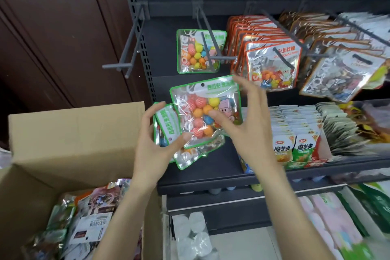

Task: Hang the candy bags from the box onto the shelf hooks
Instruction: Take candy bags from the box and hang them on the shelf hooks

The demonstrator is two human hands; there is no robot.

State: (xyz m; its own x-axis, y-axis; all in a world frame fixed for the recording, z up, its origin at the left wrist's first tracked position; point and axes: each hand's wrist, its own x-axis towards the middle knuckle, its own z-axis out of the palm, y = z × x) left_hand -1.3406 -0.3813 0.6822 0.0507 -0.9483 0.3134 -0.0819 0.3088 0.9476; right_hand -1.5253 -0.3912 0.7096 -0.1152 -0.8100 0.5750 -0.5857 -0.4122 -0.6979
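Fingers of right hand [242, 120] pinch one glossy green-edged candy bag [205, 112]; left hand [156, 143] grips crinkly bag stack [168, 126].

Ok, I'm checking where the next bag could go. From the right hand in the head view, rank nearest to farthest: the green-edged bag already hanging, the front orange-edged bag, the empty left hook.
1. Front orange-edged bag: just up and right of the right hand.
2. Green-edged hanging bag: up and left of the fingers.
3. Empty left hook: far upper left, above the box.
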